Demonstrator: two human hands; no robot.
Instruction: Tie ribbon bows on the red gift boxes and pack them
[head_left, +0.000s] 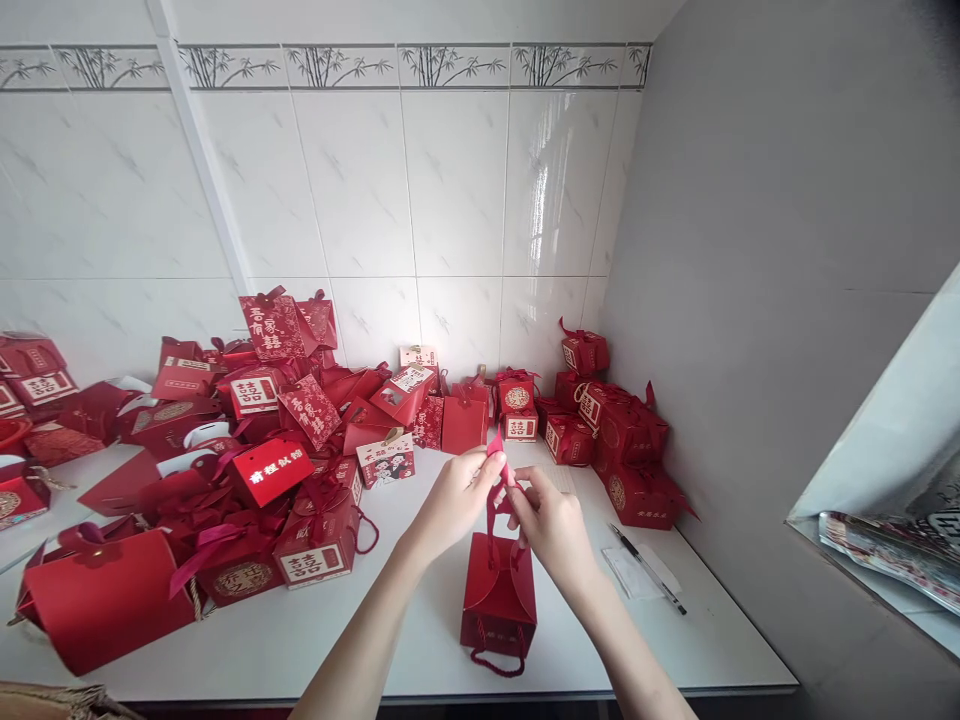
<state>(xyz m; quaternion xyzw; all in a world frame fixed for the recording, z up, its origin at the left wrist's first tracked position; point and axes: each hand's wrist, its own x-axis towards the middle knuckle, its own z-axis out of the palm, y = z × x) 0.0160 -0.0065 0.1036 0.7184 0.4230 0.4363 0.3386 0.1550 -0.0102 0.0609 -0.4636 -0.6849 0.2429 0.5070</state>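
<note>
A red gift box [499, 600] with a twisted rope handle stands on the white table in front of me. From its top rises a red ribbon [492, 515], held up above the box by both hands. My left hand [469, 482] pinches the ribbon near its upper end, thumb against fingers. Close beside it, my right hand [546, 510] is closed on the same ribbon a little lower, its fingers bent. The hands partly hide the ribbon between them, so I cannot tell whether it is knotted. The rope handle hangs loose at the box's near side.
Many red boxes [311, 540] are heaped on the left of the white table [420, 655]. More boxes [634, 435] are stacked by the grey wall at right. A black pen [649, 570] lies on white paper [626, 575]. A tiled wall [450, 190] stands behind.
</note>
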